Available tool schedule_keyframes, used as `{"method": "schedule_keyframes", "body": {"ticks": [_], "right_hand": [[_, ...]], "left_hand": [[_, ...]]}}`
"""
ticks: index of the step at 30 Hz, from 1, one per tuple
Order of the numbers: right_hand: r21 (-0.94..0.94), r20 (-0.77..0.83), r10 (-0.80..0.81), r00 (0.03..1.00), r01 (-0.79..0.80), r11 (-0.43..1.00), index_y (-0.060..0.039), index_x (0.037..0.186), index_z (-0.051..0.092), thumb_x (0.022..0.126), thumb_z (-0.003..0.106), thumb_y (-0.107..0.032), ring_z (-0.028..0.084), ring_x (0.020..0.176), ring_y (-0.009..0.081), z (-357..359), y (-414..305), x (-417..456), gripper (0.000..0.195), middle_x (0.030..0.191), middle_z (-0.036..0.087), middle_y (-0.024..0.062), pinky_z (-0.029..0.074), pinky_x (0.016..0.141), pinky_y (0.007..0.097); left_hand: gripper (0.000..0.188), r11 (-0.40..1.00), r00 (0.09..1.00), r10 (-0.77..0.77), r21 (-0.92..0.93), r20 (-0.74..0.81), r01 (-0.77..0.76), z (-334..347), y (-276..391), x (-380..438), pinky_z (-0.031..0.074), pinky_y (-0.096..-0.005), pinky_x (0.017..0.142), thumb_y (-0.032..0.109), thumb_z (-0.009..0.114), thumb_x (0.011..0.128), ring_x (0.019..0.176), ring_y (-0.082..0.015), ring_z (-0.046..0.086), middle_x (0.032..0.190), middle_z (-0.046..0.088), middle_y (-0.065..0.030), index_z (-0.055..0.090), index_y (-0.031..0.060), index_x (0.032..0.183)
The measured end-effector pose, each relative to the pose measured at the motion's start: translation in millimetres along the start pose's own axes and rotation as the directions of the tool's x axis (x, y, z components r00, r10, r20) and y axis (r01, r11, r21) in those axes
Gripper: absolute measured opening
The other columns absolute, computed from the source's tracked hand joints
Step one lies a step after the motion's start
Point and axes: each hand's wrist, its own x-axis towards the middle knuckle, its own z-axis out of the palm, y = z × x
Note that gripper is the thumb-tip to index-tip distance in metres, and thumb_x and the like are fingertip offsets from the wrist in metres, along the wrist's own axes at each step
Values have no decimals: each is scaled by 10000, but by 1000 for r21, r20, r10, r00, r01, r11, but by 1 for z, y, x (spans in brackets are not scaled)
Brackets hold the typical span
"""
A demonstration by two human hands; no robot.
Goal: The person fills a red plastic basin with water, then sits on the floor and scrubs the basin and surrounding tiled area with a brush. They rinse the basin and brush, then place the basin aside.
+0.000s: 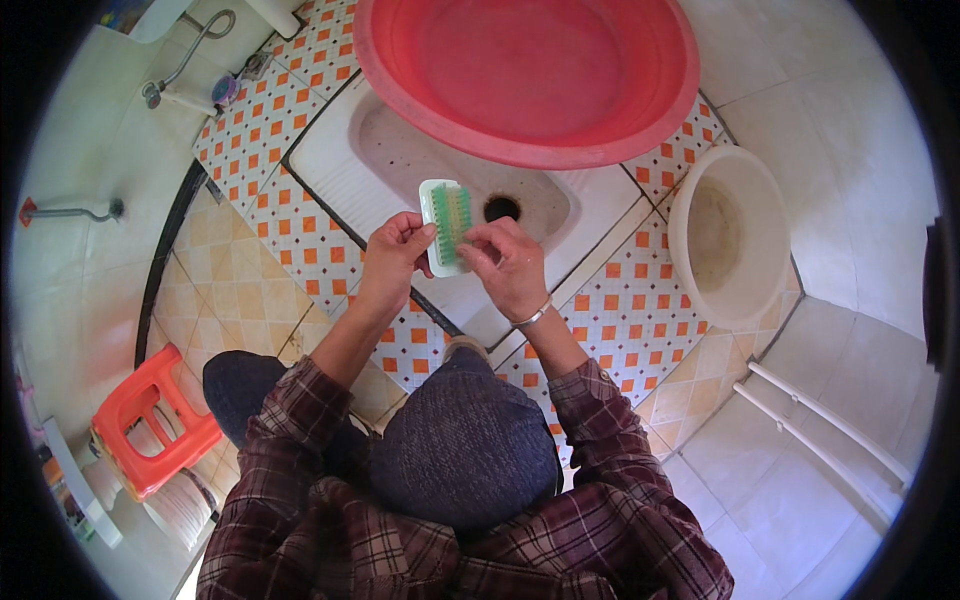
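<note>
My left hand holds a white plastic scrub brush by its left side, with its green and yellow bristles facing up. The fingers of my right hand are bent at the right edge of the bristles, near the lower end; a bracelet circles that wrist. Whether these fingers pinch anything is hard to tell. Below the brush lies a white squat toilet with a dark drain hole. A large red plastic basin covers its far part.
A whitish plastic tub stands at the right by the wall. At the left is an orange plastic stool. White pipes run along the right wall. A bent metal pipe and a hose are on the left wall.
</note>
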Motion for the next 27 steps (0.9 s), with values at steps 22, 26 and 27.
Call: {"method": "schedule_keyframes", "body": {"ticks": [22, 26, 27], "right_hand": [[-458, 17, -237, 971, 218, 862, -56, 1053, 619, 804, 585, -44, 644, 776, 235, -27, 103, 28, 252, 922, 662, 113, 513, 730, 300], [-339, -65, -69, 995, 43, 940, -39, 1032, 643, 800, 608, -34, 656, 789, 211, -13, 64, 3, 235, 999, 659, 124, 510, 727, 283], [-177, -97, -44, 994, 26, 984, -37, 1005, 655, 804, 609, -38, 653, 776, 201, -10, 45, 16, 206, 999, 659, 117, 510, 714, 279]], "left_hand": [[150, 980, 988, 125, -141, -89, -137, -11, -12, 11, 457, -252, 611, 102, 553, 932, 688, -109, 552, 848, 606, -56, 539, -19, 1021], [139, 970, 973, 150, -166, -176, -180, -15, -23, -8, 461, -257, 626, 100, 555, 933, 697, -120, 559, 861, 613, -58, 540, -9, 1017], [131, 964, 974, 166, -180, -156, -194, -16, -20, -4, 466, -259, 633, 99, 556, 933, 702, -120, 562, 865, 616, -58, 543, -5, 1013]]}}
